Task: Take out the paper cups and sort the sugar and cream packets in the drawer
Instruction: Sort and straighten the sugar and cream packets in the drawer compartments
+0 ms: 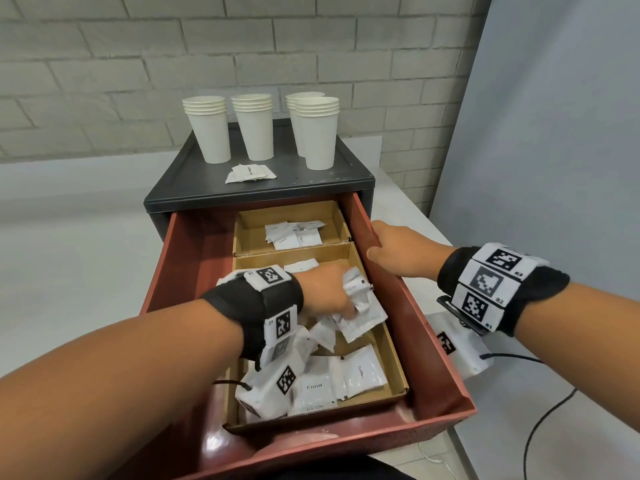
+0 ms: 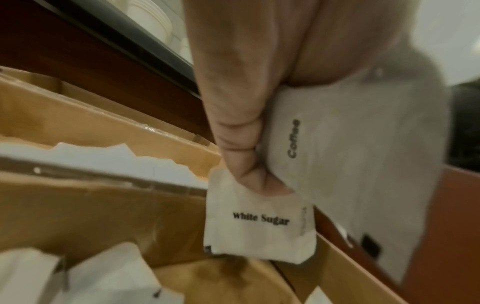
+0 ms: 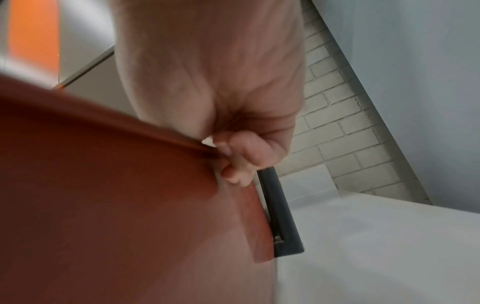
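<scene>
The left hand [image 1: 327, 292] pinches a sugar packet [image 2: 259, 224] and a coffee packet [image 2: 363, 164] – the back trays [image 1: 341, 216] lie straight ahead; the right hand [image 1: 398, 251] grips the drawer [image 1: 372, 233] wall
</scene>
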A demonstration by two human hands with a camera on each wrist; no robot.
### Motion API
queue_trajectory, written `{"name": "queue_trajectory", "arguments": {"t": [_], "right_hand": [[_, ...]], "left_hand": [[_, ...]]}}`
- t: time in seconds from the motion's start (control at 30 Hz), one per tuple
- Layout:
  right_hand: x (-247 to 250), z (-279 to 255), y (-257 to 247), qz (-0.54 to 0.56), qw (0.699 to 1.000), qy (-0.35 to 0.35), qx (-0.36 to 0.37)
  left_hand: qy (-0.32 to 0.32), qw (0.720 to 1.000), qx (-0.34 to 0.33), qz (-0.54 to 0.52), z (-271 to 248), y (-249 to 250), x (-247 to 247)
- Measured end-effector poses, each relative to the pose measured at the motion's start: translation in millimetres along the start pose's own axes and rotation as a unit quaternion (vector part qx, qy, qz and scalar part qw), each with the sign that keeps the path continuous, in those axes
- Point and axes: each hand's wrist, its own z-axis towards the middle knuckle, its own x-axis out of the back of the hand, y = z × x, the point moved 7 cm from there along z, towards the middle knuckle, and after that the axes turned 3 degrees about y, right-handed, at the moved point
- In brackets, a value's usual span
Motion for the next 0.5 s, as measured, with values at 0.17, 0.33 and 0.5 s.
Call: {"name": "queue_trajectory", "arguments": {"t": [0.17,0.33,0.5], "right_hand": [[13.9,1.7,-3.3,-0.111,0.991,-0.067,0.020],[56.0,4.7,-26.0,-0.160,0.986,-0.048,0.024],[90.7,16.7,-63.7,-0.044,0.998,0.009,0.041]], "left_hand": [[0.019,0.994,0.015,-0.107,-2.9,-12.2,23.0],[0.028,0.950,-0.003,-0.312,-9.8,-15.1,52.4],[0.068,0.821,0.001,-0.567,-14.7,-17.8,97.6]]}}
